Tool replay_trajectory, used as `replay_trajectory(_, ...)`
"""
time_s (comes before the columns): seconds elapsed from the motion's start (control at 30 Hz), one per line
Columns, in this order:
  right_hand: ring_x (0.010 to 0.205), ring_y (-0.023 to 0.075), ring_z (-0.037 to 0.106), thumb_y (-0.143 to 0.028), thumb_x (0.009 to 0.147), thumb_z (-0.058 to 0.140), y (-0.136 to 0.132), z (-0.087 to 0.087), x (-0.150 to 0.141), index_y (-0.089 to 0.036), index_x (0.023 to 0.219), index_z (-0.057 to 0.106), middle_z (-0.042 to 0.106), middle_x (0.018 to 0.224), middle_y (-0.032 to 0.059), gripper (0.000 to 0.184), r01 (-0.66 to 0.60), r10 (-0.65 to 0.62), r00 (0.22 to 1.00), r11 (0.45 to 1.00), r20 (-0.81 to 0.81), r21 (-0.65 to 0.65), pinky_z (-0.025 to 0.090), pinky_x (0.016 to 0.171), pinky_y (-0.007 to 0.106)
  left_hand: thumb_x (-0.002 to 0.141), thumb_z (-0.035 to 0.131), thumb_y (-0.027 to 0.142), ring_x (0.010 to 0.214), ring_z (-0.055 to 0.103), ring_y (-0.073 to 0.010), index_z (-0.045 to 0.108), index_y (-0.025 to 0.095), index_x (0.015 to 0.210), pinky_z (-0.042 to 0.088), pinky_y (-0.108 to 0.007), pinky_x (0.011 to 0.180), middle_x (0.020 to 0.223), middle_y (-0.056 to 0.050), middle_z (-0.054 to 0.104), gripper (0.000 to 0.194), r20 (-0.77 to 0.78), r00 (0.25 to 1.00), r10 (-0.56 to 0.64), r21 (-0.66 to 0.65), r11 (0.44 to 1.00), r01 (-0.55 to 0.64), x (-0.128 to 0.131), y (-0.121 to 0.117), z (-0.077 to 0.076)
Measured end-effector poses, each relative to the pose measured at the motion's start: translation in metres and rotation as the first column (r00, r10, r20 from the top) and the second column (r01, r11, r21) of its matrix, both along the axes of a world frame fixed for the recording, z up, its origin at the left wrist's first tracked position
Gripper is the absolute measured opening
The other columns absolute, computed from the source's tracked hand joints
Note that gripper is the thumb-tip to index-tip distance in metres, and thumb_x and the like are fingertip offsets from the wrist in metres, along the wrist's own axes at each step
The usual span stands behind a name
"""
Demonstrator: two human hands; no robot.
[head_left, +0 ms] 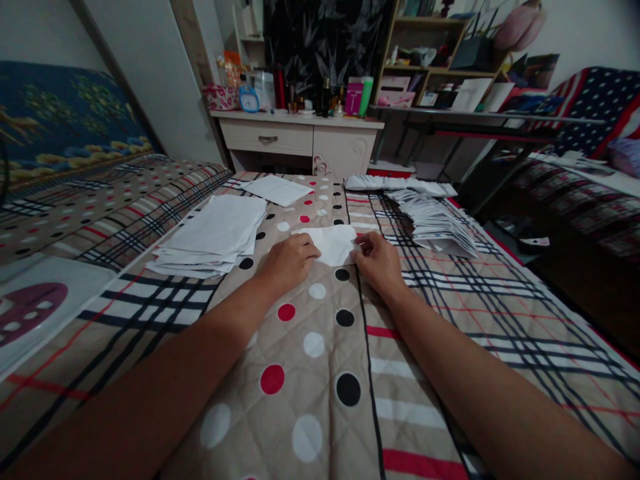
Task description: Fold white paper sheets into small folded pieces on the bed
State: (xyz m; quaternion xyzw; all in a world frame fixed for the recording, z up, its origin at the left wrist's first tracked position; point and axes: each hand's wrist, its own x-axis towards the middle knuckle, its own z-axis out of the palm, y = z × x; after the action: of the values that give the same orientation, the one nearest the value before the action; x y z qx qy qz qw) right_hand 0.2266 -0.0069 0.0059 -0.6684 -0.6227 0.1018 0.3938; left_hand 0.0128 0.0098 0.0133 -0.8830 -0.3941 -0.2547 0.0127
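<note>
Bedspread (320, 377) below; left hand (291, 261) and right hand (379, 263) pinch white paper (334, 245).

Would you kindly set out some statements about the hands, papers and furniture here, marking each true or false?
1. The bare left hand and bare right hand both touch one small white paper piece. True.
2. The broad stack of flat white paper sheets lies right of both hands. False: the stack lies to their left.
3. A fanned row of folded white papers lies right of the right hand. True.
4. The blue-framed clock stands on the bed. False: the clock stands on the cream-white dresser.
</note>
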Motion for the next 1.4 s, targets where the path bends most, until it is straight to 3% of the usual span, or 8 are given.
replay_trajectory(0.27,0.061,0.0176,0.06,-0.017,0.065,0.046,-0.002,-0.002,0.007,-0.015,0.083,0.075,0.069,0.07,0.0037,0.034,-0.207,0.186,0.832,0.978,-0.523,0.018,0.048,0.058,0.028,0.085,0.061,0.016,0.086,0.068,-0.0195,0.078,0.021,0.089,0.054,-0.034,0.078,0.094,-0.006,0.073,0.017,0.046,0.997,-0.067,-0.012,0.998,0.068,0.007,-0.008,0.001)
replay_trajectory(0.37,0.081,0.02,0.066,-0.013,0.066,0.049,0.002,-0.007,0.011,-0.016,0.085,0.076,0.072,0.087,0.006,0.033,-0.188,0.228,0.867,0.973,-0.443,0.133,0.053,0.078,0.034,0.085,0.061,0.017,0.089,0.069,-0.021,0.078,0.02,0.092,0.055,-0.036,0.081,0.099,-0.008,0.073,0.019,0.05,0.993,-0.104,-0.017,0.994,0.105,0.006,-0.007,0.0)
replay_trajectory(0.53,0.113,0.0258,0.057,-0.007,0.07,0.062,0.005,-0.005,0.021,-0.024,0.089,0.078,0.063,0.117,0.009,0.03,-0.187,0.193,0.981,0.943,0.006,0.277,0.045,0.101,0.047,0.086,0.06,0.019,0.092,0.069,-0.0231,0.078,0.019,0.094,0.056,-0.038,0.083,0.102,-0.009,0.074,0.019,0.02,0.994,-0.112,-0.008,0.994,0.112,0.006,-0.008,0.0)
replay_trajectory(0.7,0.123,0.0293,0.047,-0.014,0.075,0.07,-0.002,0.013,0.028,-0.028,0.084,0.079,0.063,0.127,0.0051,0.019,-0.347,0.254,0.919,0.886,0.302,0.308,0.037,0.105,0.052,0.088,0.058,0.018,0.096,0.069,-0.0228,0.078,0.02,0.097,0.056,-0.039,0.086,0.107,-0.009,0.074,0.021,0.015,0.991,-0.129,-0.019,0.991,0.13,0.006,-0.006,-0.002)
replay_trajectory(0.8,0.11,0.0257,0.056,-0.023,0.083,0.066,-0.002,0.015,0.028,-0.025,0.084,0.077,0.072,0.106,0.0046,0.01,-0.404,0.323,0.901,0.868,0.289,0.289,0.042,0.099,0.045,0.087,0.059,0.016,0.098,0.068,-0.0236,0.077,0.021,0.099,0.056,-0.041,0.088,0.11,-0.01,0.073,0.022,0.025,0.983,-0.18,-0.016,0.984,0.18,0.006,-0.003,-0.005)
replay_trajectory(0.93,0.072,0.0181,0.06,-0.029,0.088,0.059,0.003,0.005,0.026,-0.018,0.073,0.071,0.068,0.071,0.0028,0.022,-0.344,0.334,0.937,0.933,0.105,0.109,0.045,0.069,0.031,0.087,0.059,0.014,0.1,0.066,-0.0251,0.077,0.021,0.099,0.056,-0.044,0.087,0.111,-0.011,0.073,0.023,0.003,0.971,-0.237,-0.014,0.971,0.237,0.006,-0.002,-0.005)
replay_trajectory(1.07,0.068,0.0166,0.059,-0.034,0.081,0.065,0.012,-0.002,0.023,-0.017,0.077,0.071,0.069,0.073,0.0026,0.019,-0.252,0.251,0.967,0.968,-0.049,0.003,0.042,0.062,0.027,0.087,0.059,0.015,0.106,0.063,-0.0259,0.077,0.021,0.099,0.054,-0.043,0.09,0.112,-0.008,0.074,0.022,-0.052,0.967,-0.25,0.0,0.968,0.251,0.006,-0.002,-0.004)
replay_trajectory(1.4,0.07,0.0159,0.059,-0.044,0.07,0.076,0.025,0.002,0.017,-0.019,0.079,0.071,0.069,0.076,0.0014,0.027,-0.112,0.122,0.991,0.983,0.061,-0.148,0.037,0.061,0.026,0.086,0.059,0.015,0.101,0.07,-0.0249,0.075,0.015,0.096,0.054,-0.04,0.092,0.108,-0.011,0.075,0.019,0.073,0.983,-0.17,-0.15,0.972,0.18,0.009,-0.006,-0.005)
